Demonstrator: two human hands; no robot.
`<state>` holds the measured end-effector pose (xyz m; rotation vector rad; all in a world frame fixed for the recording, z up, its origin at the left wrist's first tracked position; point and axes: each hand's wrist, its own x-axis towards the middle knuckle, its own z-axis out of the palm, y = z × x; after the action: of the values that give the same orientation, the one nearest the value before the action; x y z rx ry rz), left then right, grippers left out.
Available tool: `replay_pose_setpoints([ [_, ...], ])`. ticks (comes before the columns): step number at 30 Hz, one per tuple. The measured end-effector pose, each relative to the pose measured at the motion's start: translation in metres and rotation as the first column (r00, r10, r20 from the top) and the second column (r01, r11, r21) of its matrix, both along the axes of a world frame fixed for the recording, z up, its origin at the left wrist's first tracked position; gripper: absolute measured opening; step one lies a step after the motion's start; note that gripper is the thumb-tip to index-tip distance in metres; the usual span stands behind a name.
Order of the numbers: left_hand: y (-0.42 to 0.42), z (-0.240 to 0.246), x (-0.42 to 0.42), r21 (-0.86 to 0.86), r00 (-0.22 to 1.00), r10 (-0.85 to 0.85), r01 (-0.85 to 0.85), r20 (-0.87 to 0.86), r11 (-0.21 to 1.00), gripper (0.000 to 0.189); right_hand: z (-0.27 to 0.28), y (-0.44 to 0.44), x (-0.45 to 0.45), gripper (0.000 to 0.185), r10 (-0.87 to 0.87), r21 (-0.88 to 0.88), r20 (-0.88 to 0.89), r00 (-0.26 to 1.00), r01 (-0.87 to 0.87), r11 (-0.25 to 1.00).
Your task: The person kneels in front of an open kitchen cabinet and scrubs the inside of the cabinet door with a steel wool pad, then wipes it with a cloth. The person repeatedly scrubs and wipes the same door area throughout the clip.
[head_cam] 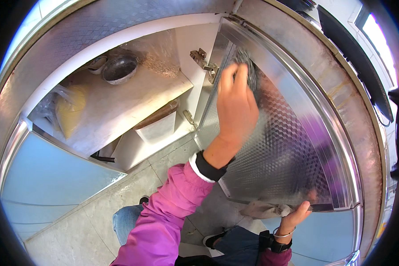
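My left hand (237, 106), in a pink sleeve with a black cuff, presses a grey scouring pad (252, 78) against the inner face of an open cabinet door (279, 143). The pad looks like steel wool; motion blurs it and the fingertips. The door's patterned metallic panel (252, 173) looks wet or smeared around its middle. At the door's free edge is my right hand (294, 216), with a watch and a bracelet, its thumb up by the frame. A crumpled greyish cloth (267, 210) lies against that hand; its fingers are mostly hidden.
Inside the cabinet, a shelf (133, 99) bears a metal bowl (119, 69), a bag of yellow grains or powder (71, 109) and a clear bag of pale bits (161, 61). Below stands a white bin (158, 128). Metal hinges (202, 61) join the door. A countertop (349, 96) curves above.
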<state>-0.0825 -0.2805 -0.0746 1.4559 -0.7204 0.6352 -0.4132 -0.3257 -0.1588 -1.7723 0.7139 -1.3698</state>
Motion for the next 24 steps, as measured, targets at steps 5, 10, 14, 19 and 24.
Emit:
replay_pose_setpoints([
  [5, 0.024, -0.073, 0.006, 0.257, 0.970, -0.089, 0.147, -0.224, 0.955, 0.036, -0.014, -0.012, -0.008, 0.053, -0.033, -0.030, 0.019, 0.999, 0.034, 0.999],
  [10, 0.008, -0.010, 0.073, 0.042, 0.995, 0.096, -0.096, -0.013, 0.995, 0.041, -0.005, -0.002, 0.004, 0.053, 0.069, -0.015, 0.021, 0.997, -0.069, 0.998],
  [14, -0.003, 0.035, 0.053, 0.013, 0.996, 0.073, -0.073, 0.053, 0.997, 0.043, -0.008, 0.000, 0.003, 0.052, 0.102, 0.012, 0.032, 0.994, -0.102, 0.995],
  [19, 0.016, 0.036, 0.049, -0.063, 0.940, 0.098, -0.082, 0.326, 0.995, 0.046, -0.008, 0.003, -0.003, 0.044, -0.010, -0.073, -0.133, 0.991, 0.000, 0.997],
  [24, 0.015, 0.061, 0.076, 0.106, 0.869, 0.241, -0.315, 0.433, 0.943, 0.037, -0.040, 0.005, -0.015, 0.040, 0.079, -0.234, -0.253, 0.964, -0.140, 0.962],
])
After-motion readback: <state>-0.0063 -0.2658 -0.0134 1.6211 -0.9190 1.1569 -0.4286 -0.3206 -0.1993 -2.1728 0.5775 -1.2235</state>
